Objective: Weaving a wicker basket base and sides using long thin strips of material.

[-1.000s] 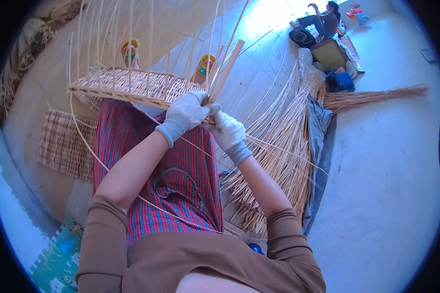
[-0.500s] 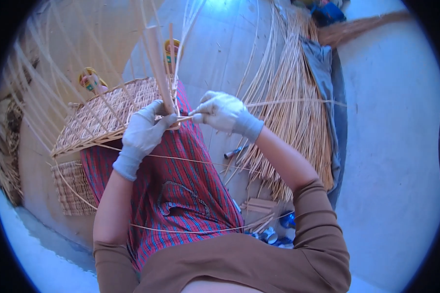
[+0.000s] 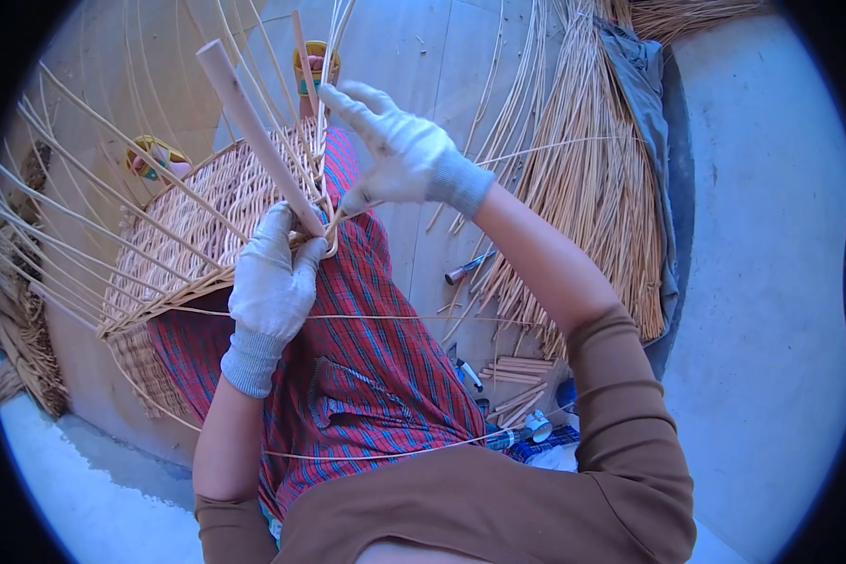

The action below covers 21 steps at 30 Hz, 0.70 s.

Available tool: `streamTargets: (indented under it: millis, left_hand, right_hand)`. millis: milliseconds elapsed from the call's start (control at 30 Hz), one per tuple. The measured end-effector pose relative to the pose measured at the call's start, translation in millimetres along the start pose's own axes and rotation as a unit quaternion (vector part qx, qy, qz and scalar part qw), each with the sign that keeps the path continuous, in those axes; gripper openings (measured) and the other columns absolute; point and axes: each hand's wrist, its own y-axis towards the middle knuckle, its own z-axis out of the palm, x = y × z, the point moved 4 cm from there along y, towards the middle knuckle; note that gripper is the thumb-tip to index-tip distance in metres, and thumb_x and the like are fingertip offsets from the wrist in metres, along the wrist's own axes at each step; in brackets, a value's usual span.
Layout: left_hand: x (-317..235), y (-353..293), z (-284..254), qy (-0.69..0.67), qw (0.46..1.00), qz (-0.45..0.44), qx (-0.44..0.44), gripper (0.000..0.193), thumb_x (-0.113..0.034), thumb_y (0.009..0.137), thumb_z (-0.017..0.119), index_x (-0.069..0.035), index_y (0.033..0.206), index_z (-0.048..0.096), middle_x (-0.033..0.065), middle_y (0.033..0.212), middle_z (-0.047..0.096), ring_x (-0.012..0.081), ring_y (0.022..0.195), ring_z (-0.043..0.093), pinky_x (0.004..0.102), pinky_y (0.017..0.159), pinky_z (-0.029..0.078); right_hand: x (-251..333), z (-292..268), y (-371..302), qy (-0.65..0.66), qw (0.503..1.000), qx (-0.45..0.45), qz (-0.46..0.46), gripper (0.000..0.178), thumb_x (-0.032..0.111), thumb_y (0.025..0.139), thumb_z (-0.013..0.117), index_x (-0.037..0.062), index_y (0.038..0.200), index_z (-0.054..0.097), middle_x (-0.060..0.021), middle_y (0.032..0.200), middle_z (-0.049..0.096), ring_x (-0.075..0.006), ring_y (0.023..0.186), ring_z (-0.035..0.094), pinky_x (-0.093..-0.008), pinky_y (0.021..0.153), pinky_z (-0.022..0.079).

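A partly woven wicker basket (image 3: 193, 216) rests over my lap, with long thin canes rising from its edges. At its near right corner a thick, pale round stick (image 3: 252, 132) stands tilted. My left hand (image 3: 274, 273), in a white knit glove, is closed on that corner at the foot of the stick. My right hand (image 3: 395, 146), gloved too, is raised just right of the corner with its fingers stretched apart. Its thumb is beside a thin cane (image 3: 352, 210) at the corner; whether it presses on it I cannot tell. A striped red cloth (image 3: 367, 329) covers my legs.
A big bundle of cut canes (image 3: 583, 179) lies on a grey cloth at the right. Short wood pieces (image 3: 517, 371) and a dark-handled tool (image 3: 468, 268) are on the floor. A smaller woven piece (image 3: 146, 367) lies at the left, beyond it bundled fibre (image 3: 23, 329).
My right hand has opened from its pinch on a thin strand and moved slightly up and left. The thick stick now leans more to the left; my left hand stays at the corner.
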Motion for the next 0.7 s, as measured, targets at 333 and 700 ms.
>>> streamTargets:
  millis: [333,700]
  left_hand:
    - [7,-30,47,-0.459,0.858,-0.168,-0.157,0.027,-0.007,0.104,0.056,-0.011,0.129,0.048,0.0032,0.1,0.054,0.0084,0.067,0.055,0.0248,0.052,0.051]
    - [-61,-131,-79,-0.297,0.93,-0.132,-0.17,0.028,-0.01,0.104,0.059,-0.003,0.129,0.048,0.0027,0.078,0.053,0.0075,0.057,0.056,0.0265,0.049,0.053]
  right_hand:
    - [4,40,47,0.092,0.986,-0.027,-0.135,0.118,0.022,0.065,0.088,0.0061,0.163,0.023,-0.023,0.165,0.028,-0.0366,0.155,0.025,-0.0427,0.126,0.026]
    - [165,31,-96,-0.134,0.908,-0.302,-0.256,0.103,0.066,0.077,0.076,-0.0012,0.149,0.047,-0.0184,0.149,0.053,-0.0393,0.146,0.042,-0.06,0.123,0.021]
